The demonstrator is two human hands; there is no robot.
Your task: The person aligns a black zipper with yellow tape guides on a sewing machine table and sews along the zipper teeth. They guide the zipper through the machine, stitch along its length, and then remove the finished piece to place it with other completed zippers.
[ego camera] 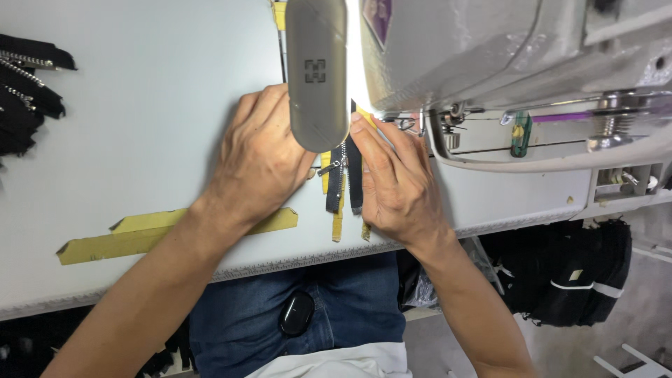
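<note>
The black fabric zipper with metal teeth (345, 175) lies on the pale grey sewing table (140, 105), between our two hands, just in front of the grey sewing machine head (490, 63). Its long axis runs from the table's near edge straight away from us toward the needle area, with the silver metal slider (330, 166) near the far end and the loose tail toward our body. Thin yellow strips (339, 210) run alongside it in the same direction.

We see our left hand (262, 157) lying palm down, wrist low, fingers bent and pressed flat on the table at the zipper's left side; the fingertips vanish behind the machine's rounded grey lamp housing (318, 73), so we cannot tell whether they pinch anything. Our right hand (399, 185) rests palm down at the zipper's right side, index finger stretched forward to the presser foot (409, 124), pressing the tape down, not clenched around it.

A strip of yellow masking tape (168, 234) sticks to the table near our left forearm, and a pile of black zippers (28, 84) lies at the far left.
</note>
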